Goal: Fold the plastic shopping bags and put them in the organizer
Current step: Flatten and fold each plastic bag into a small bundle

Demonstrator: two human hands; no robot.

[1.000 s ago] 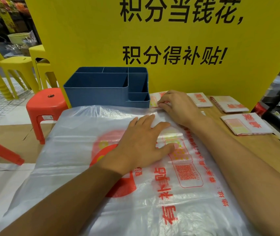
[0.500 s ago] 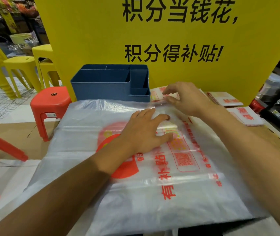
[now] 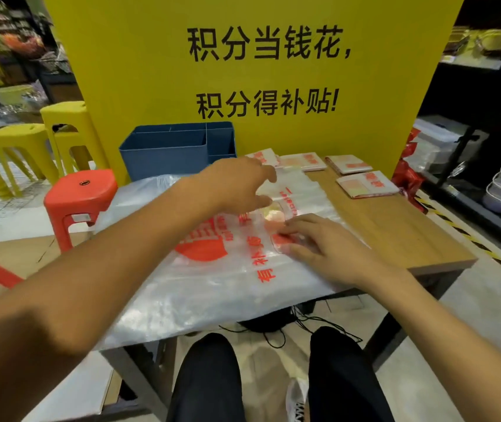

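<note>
Bag [image 3: 218, 278]: our right hand [image 3: 322, 248] pressed it flat, fingers straight; left hand [image 3: 240, 184] hovered relaxed at twelve o'clock. Risk: slick film sliding off the desk [image 3: 395, 226].

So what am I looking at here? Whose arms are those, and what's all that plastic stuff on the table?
There is no robot. A person wears a camera on their head, so you look down at their own two arms and their knees. On the wooden table lies a big clear plastic shopping bag with red print. The right hand rests flat on it with straight fingers. The left hand reaches across above the bag with its fingers spread; it is blurred and seems to hold nothing. Behind are four folded bags and a blue organizer, where the bags go. A yellow sign stands at the back.
</note>
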